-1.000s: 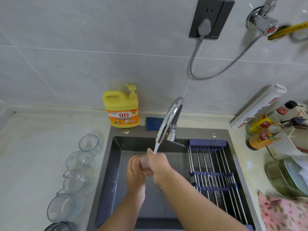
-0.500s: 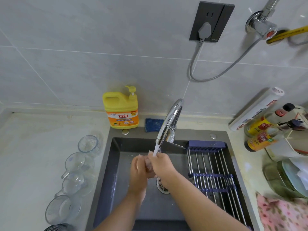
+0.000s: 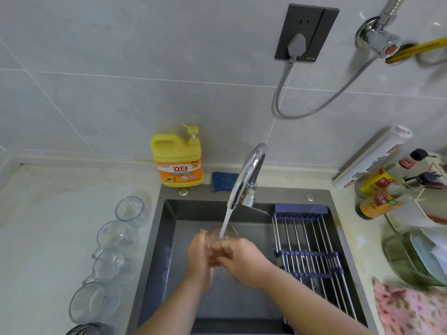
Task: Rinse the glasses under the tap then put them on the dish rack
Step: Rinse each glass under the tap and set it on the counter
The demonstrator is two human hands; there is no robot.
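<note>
Both hands hold one clear glass [image 3: 221,238] over the dark sink [image 3: 169,238], its mouth turned up under the water stream from the chrome tap [image 3: 246,175]. My left hand [image 3: 199,259] grips it from the left and my right hand [image 3: 244,262] grips it from the right; both are blurred. Several more clear glasses [image 3: 113,238] lie in a row on the counter left of the sink. The metal dish rack [image 3: 307,257] with blue bars spans the sink's right half and holds nothing.
A yellow detergent bottle [image 3: 177,160] and a blue sponge [image 3: 223,181] stand behind the sink. Sauce bottles [image 3: 379,194], a roll [image 3: 372,158], stacked dishes [image 3: 416,257] and a pink cloth [image 3: 408,310] crowd the right counter. A grey cable [image 3: 314,112] hangs on the wall.
The glass has turned so its mouth faces up into the stream. Both hands shifted slightly while rubbing it.
</note>
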